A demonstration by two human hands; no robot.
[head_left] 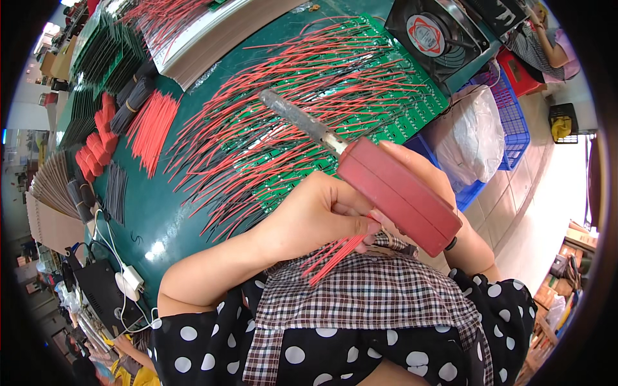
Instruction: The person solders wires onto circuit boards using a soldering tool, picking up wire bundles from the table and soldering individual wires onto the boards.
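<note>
Close to my body, my left hand [309, 215] is closed, thumb and fingers pinching a small bunch of red wires [338, 257] whose ends point down over my checked apron [360, 289]. My right hand [421, 170] is wrapped behind a red, box-shaped tool with a long grey metal tip [399, 196], much like a soldering gun. Its tip points up and left, above the wired circuit boards. Most of my right fingers are hidden by the tool's body. Beyond both hands lie green circuit boards [418, 109] with many red and black wires [277, 122] fanning leftward.
A loose pile of red wires [153, 132] and tied red and black bundles [132, 103] lie left on the green table [151, 212]. A black fan [438, 38] stands far right. Blue crates [512, 122] with a plastic bag [473, 128] sit right. A power adapter [131, 280] with white cables lies lower left.
</note>
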